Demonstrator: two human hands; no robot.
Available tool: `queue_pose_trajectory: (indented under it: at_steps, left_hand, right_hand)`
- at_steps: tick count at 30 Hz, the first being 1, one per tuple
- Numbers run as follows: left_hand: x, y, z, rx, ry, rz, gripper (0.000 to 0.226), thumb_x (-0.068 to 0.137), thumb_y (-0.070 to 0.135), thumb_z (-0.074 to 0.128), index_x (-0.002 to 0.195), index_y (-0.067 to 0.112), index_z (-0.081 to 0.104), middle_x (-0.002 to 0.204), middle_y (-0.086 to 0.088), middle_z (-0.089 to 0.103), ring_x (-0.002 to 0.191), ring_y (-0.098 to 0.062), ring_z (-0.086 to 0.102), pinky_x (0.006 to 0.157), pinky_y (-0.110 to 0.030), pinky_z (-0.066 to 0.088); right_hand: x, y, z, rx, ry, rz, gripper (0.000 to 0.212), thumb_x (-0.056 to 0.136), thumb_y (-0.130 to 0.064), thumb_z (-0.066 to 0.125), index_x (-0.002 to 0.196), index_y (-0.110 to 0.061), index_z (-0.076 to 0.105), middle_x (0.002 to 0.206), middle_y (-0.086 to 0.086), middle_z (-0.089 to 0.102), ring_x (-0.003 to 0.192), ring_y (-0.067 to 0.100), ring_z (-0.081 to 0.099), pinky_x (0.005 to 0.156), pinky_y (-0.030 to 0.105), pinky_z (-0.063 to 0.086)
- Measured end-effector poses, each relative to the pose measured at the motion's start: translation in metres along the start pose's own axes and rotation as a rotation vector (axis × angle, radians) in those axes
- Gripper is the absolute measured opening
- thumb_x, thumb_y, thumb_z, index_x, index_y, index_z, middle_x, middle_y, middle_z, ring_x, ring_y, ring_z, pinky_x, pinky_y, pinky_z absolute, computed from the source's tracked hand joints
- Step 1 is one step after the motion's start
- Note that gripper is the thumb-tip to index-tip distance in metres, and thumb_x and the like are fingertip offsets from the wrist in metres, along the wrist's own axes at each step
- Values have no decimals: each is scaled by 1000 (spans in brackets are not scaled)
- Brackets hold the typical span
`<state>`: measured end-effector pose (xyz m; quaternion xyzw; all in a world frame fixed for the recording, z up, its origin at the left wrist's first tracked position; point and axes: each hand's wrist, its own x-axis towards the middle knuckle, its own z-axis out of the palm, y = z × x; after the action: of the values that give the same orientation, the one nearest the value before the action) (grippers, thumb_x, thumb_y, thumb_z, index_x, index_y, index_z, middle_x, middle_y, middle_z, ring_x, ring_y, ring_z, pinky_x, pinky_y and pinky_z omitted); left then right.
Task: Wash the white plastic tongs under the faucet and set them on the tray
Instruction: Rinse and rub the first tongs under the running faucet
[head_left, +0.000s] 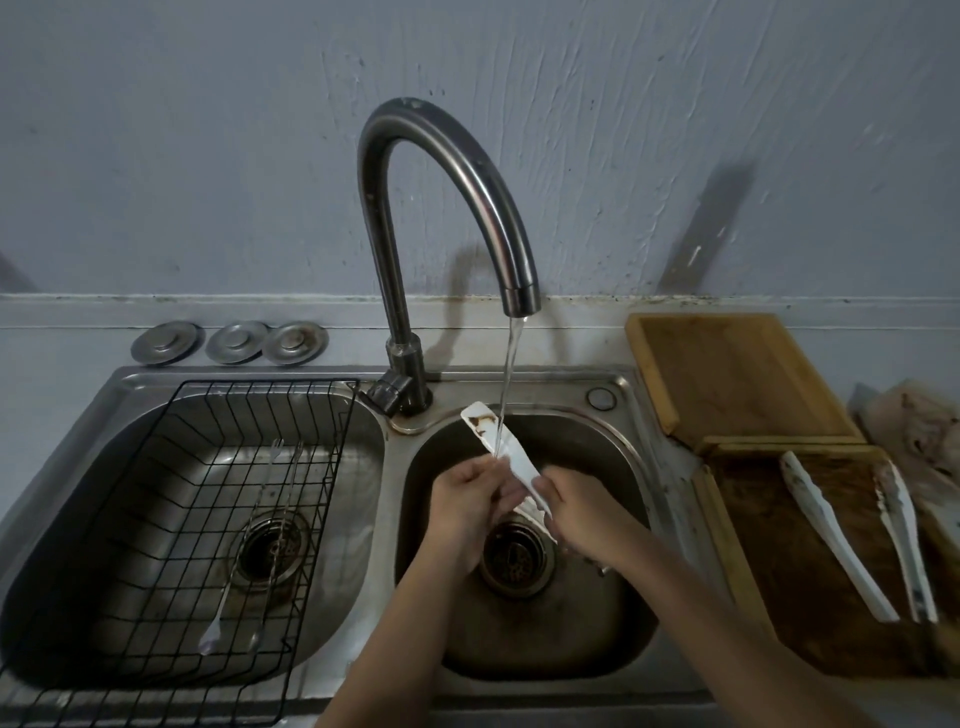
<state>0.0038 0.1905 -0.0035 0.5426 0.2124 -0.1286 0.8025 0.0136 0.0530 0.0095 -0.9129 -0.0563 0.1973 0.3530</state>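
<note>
While faucet (447, 208) runs, hands (524, 499) seemingly grip tongs (506, 452)

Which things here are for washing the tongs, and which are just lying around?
For the job: white tongs, faucet, water stream, right sink basin, wooden tray, left hand, right hand.

Just lying about: wire rack, forks, three metal lids, other tongs.

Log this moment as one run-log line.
phase: rinsing | white plastic tongs: brown-stained tip under faucet stream | left hand, right hand: gripping tongs | wooden tray: holds other tongs
</note>
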Motion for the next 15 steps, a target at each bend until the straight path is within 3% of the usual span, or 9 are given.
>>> queue_pose_trajectory:
  at_steps: [3,5,9,12,15]
  left_hand:
    - [3,-2,-4,-68,46,-25,17,84,12,67,69,4,66,61,-12,54,52,-17,51,61,-30,48]
    - [3,-1,-4,-138,71,-71,15,83,16,69,75,4,68,61,-10,60,53,-16,57,63,-29,52]
    - [5,3,-5,-309,121,-241,39,98,34,45,100,0,63,66,-13,74,60,-21,73,51,-27,59]
    - [3,3,-7,-293,101,-340,39,101,28,38,111,-3,59,65,-15,74,58,-22,72,46,-26,58]
    - [-3,-2,-3,-342,119,-337,39,102,30,33,114,0,55,81,-20,72,76,-27,69,50,-30,60]
  right_hand:
    - [0,1,-1,-71,19,-26,33,98,-30,34,71,-17,49,66,1,51,57,14,49,57,28,38]
    - [-1,2,-1,-142,69,-67,35,98,-30,35,65,-24,42,62,-4,47,53,10,45,52,24,34]
    - [-6,3,-4,-292,98,-144,33,97,-29,37,65,-26,40,57,-7,45,50,9,46,47,23,31]
    - [-8,3,-1,-359,80,-137,28,98,-31,34,75,-21,47,60,-6,45,51,8,45,47,24,32]
    - [-6,4,0,-388,74,-90,28,98,-33,33,74,-22,43,59,-6,43,50,7,42,45,24,26]
